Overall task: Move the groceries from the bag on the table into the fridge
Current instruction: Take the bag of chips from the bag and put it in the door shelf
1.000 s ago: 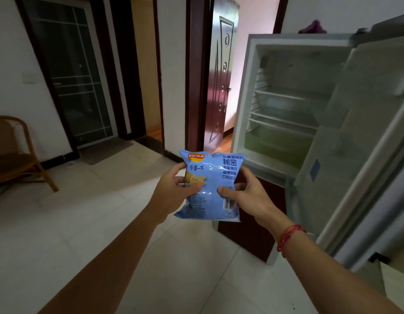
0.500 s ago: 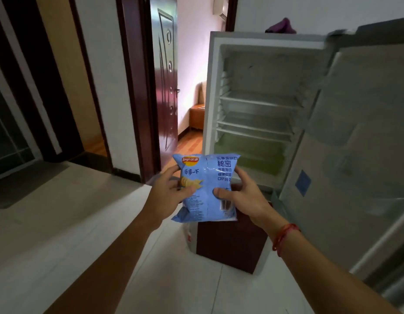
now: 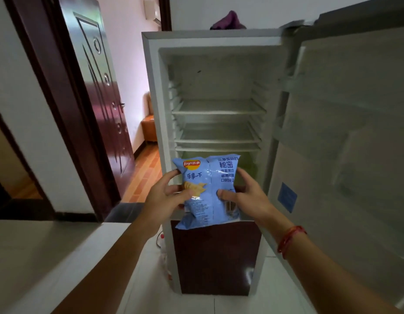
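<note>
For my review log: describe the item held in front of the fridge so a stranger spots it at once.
Find the white fridge with its door open. Before its lower shelves, the left hand and right hand grip a bag of chips by its sides. Unlike the pale shelves behind it, it is light blue and glossy, with a red and yellow logo.

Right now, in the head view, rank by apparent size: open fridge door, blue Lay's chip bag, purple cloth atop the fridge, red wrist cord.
1. open fridge door
2. blue Lay's chip bag
3. purple cloth and red wrist cord: alike, cord nearer, unranked.
</note>
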Available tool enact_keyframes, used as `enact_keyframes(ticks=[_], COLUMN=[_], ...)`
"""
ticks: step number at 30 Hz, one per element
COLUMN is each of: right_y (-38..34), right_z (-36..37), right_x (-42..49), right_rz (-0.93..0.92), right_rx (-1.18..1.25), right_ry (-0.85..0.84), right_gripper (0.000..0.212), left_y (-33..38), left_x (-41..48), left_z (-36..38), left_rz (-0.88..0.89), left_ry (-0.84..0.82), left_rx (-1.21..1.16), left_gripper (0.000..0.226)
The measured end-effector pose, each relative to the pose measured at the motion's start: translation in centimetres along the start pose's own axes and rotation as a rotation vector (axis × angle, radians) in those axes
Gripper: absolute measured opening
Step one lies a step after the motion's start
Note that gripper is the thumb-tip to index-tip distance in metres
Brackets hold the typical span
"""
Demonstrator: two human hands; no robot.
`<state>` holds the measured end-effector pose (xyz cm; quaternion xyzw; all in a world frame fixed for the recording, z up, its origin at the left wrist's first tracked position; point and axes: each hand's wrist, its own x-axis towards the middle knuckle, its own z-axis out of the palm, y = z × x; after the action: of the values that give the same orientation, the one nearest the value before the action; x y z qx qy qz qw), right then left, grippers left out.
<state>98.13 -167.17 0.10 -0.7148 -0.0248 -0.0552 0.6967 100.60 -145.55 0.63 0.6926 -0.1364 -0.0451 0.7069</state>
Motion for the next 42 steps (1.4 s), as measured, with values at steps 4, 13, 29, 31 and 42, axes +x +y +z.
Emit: enact_keyframes(ticks=[4,13,29,31,42], right_y=[-0.3,-0.7,-8.6,-9.2,-11.5], right_z=[-1.1,-4.0,-4.1,-4.3,-5.7], right_x=[2.5,4.7,-4.6,-6.9,-16.5], right_rz=[0.040,0.033,0.041,0.015,0.003], right_rx=[0.102,0.456,0.029,-0.015,-0.164], right_ry=[0.028,-0.082,0.948,1.029,1.224], right_gripper=[0.057,0.070,0.030,0.025,0.044], left_y=[-0.4,-1.8,0.7,1.8,4.3], left_x=[5.2,14.2,15.9,14.3,9.1], left_z=[-0.5,2.9,17.5,19.0,23.5], left_rz=[-0.041,-0.136,-0.225,-0.197,-0.095], left_ry=[-0.025,-0.474,-1.386,-1.409,-1.267], left_rx=[-0.100,-0.257,-0.582,-0.591,-0.428], left_gripper=[0.024,0.033,0.068,0.059,0.027])
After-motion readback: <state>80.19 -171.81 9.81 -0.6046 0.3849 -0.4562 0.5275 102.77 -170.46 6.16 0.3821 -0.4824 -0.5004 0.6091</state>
